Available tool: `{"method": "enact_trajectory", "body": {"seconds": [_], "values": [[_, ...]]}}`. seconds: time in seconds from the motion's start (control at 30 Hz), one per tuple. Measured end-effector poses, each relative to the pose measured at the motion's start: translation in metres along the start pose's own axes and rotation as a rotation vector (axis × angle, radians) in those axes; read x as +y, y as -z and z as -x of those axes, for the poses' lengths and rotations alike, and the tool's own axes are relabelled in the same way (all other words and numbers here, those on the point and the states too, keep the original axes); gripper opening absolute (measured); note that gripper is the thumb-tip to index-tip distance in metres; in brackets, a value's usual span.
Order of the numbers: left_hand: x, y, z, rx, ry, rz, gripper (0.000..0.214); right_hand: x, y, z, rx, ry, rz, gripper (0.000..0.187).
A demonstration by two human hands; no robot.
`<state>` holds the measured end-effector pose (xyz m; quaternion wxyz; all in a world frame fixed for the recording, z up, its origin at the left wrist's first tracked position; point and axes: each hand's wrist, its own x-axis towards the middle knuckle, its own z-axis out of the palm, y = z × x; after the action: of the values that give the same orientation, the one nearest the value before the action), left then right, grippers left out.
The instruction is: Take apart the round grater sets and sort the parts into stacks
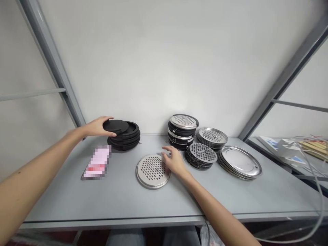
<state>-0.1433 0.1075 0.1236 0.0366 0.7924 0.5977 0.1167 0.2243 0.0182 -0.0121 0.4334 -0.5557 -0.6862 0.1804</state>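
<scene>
At the left, my left hand has its thumb and fingers spread around the edge of a flat black disc. The disc overlaps the top of a stack of round black trays, shifted toward the left. My right hand rests at the right edge of a round perforated metal plate lying in the middle of the table. Its thumb and index finger are apart, with nothing visible between them; the other fingertips are partly hidden.
Behind my right hand stands a stack of black and metal round assemblies with wire clips. Nearby are stacked perforated metal plates, black studded discs and plain metal lids. A phone lies left; cables hang right.
</scene>
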Motion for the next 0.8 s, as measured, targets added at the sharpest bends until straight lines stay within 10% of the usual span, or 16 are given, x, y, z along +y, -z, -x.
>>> {"method": "enact_trajectory", "body": {"seconds": [0.37,0.8], "values": [[-0.008,0.003,-0.020,-0.173,-0.052,-0.052,0.113,-0.063,-0.068,-0.100,-0.366,0.324,-0.061,0.066],[0.004,0.004,-0.028,-0.229,-0.153,0.019,0.118,-0.058,-0.080,-0.107,-0.266,0.367,-0.129,0.043]]}}
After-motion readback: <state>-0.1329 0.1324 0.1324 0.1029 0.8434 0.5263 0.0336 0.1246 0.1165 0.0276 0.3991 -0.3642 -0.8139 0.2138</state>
